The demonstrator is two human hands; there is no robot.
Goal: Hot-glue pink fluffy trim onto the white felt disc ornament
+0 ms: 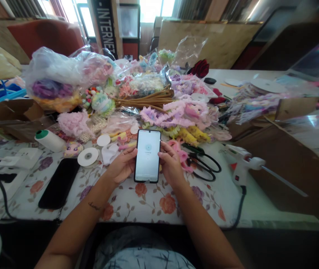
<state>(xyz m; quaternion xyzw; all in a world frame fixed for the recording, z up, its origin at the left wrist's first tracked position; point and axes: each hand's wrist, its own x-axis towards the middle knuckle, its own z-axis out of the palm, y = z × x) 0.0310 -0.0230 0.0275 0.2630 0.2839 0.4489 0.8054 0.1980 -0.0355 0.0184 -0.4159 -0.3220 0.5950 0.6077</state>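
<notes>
A phone (pixel 147 164) with a lit, pale screen is held upright between both hands, above the flowered tablecloth. My left hand (pixel 122 164) grips its left edge, and my right hand (pixel 171 162) grips the right edge, thumbs at the sides of the screen. Just right of my right hand lie black-handled scissors (pixel 204 166) and pink fuzzy material (pixel 178 149). A second phone (pixel 59 183), its screen dark, lies on the cloth to the left, near a white ribbon spool (pixel 88 156).
Behind the phone spreads a heap of yarn, bagged pieces and brown stems (pixel 145 100). A glue gun (pixel 239 160) and a cardboard box (pixel 291 164) are at right. Power strips (pixel 5 183) with cables and a thread cone (pixel 49 140) are at left.
</notes>
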